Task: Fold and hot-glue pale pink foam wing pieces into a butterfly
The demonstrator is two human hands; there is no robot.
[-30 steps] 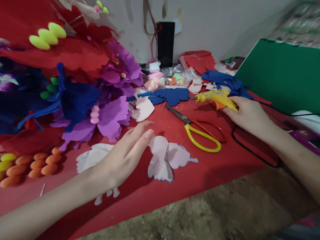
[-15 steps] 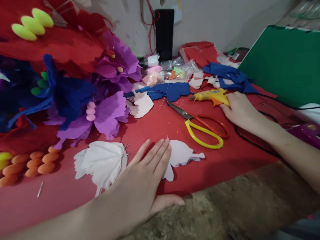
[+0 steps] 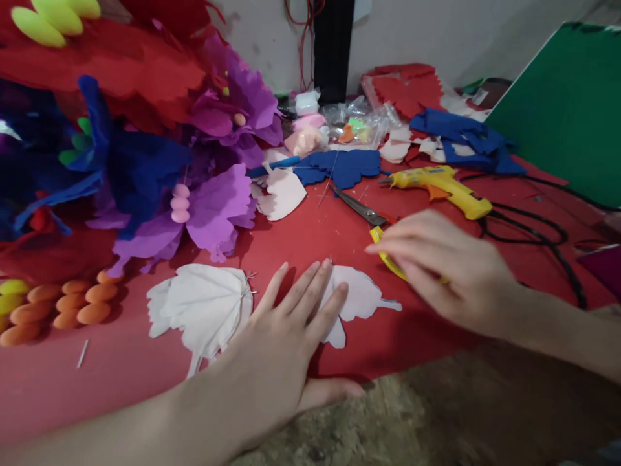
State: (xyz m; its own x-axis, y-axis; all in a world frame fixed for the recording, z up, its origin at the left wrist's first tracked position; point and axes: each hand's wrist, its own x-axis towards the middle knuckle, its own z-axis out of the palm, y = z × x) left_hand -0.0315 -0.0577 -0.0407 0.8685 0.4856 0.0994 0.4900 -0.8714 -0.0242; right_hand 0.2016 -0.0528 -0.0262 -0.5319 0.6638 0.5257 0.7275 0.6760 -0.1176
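My left hand (image 3: 286,349) lies flat and open, fingers stretched out, pressing on a pale pink foam petal (image 3: 361,298) on the red sheet (image 3: 121,382). A second pale petal (image 3: 204,307) lies just left of it. My right hand (image 3: 444,272) hovers above the yellow-handled scissors (image 3: 361,210), fingers loosely stretched toward the left, with nothing in them that I can see. The yellow glue gun (image 3: 444,184) lies on the sheet beyond my right hand, its black cord (image 3: 543,236) curling to the right.
Big purple, blue and red foam flowers (image 3: 145,149) crowd the left. Orange foam beads (image 3: 53,310) lie at the near left. Blue and red cut-outs (image 3: 451,139) and small plastic bags (image 3: 354,123) sit at the back. A green board (image 3: 567,110) leans at right.
My right hand let go of the glue gun and moved left and nearer, over the scissors. My left hand came down flat on the pink petal and stays there.
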